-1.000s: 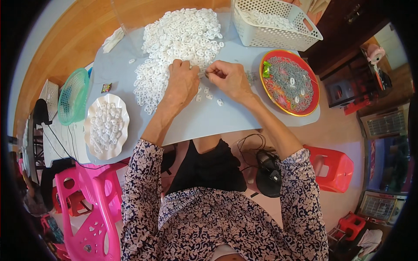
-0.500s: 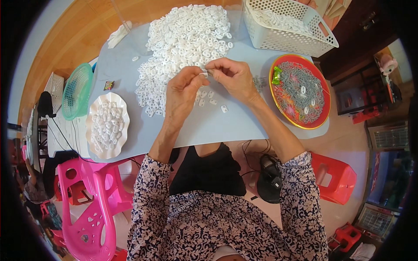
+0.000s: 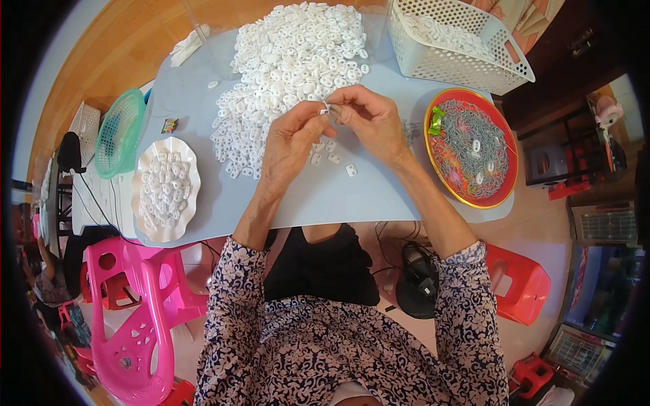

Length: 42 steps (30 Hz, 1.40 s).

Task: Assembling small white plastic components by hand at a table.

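Above the table's middle my two hands meet at the fingertips. My left hand (image 3: 290,141) is closed in a pinch on a small white plastic piece (image 3: 325,110), which partly shows between the fingers. Thumb and forefinger of my right hand (image 3: 374,128) are pressed together against that piece; whatever they grip is too small to make out. Right behind the hands spreads a big heap of white oval two-holed pieces (image 3: 298,54). One loose white piece (image 3: 351,170) lies nearer to me. On the right, a red round tray (image 3: 508,177) holds many thin grey pieces and a few white ones.
A wavy-rimmed white dish (image 3: 194,157) of white pieces stands at the table's left. At the back right is a perforated white basket (image 3: 467,73). A green basket (image 3: 108,152), a pink chair (image 3: 159,325) and a red stool (image 3: 531,284) surround the grey-blue table (image 3: 379,203).
The view has shifted slightly. My hands stay together at nearly the same place, with the right fingers turned a little and brought closer onto the white piece.
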Each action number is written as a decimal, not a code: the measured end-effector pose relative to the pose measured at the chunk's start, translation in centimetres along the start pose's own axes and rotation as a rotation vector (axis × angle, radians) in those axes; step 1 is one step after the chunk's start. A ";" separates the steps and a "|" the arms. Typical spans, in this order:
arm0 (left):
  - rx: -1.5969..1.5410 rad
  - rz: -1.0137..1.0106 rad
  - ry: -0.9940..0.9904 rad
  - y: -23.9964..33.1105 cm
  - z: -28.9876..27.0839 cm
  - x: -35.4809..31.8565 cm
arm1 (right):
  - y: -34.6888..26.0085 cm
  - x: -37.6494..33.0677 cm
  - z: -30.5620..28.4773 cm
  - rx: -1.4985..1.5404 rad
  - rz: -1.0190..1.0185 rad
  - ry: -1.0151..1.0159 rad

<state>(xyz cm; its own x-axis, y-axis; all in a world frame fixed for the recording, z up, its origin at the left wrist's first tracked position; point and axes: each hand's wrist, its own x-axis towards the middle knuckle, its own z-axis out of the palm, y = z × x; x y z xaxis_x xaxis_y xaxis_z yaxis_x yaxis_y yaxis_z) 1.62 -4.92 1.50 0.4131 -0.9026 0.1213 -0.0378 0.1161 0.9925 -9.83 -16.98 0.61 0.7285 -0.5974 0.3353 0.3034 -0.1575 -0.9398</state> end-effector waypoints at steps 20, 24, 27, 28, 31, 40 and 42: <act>-0.289 -0.115 0.058 -0.6 -0.1 0.4 | -0.2 0.0 -0.2 -0.034 0.058 -0.071; -0.331 -0.106 0.060 -0.7 0.0 0.5 | -0.2 0.0 -0.1 0.018 0.041 -0.041; -0.354 -0.101 0.081 -0.8 -0.1 0.5 | -0.5 0.0 0.0 -0.030 0.068 -0.025; -0.365 -0.108 0.092 -0.8 -0.1 0.5 | -0.4 0.0 -0.1 -0.030 0.069 -0.026; -0.329 -0.105 0.076 -0.4 0.0 0.5 | -0.2 0.0 0.0 -0.030 0.054 -0.022; -0.231 -0.087 0.035 -0.7 -0.2 0.5 | 0.0 -0.2 0.1 -0.002 0.051 -0.027; -0.232 -0.084 0.029 -0.8 -0.3 0.6 | -0.1 -0.2 0.1 -0.016 0.039 -0.016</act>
<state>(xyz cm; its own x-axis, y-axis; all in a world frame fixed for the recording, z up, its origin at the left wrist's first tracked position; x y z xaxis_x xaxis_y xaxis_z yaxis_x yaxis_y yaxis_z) 2.15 -5.43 0.79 0.4319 -0.9013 0.0345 0.2067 0.1361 0.9689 -9.93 -16.75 0.63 0.7494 -0.5908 0.2989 0.2645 -0.1467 -0.9532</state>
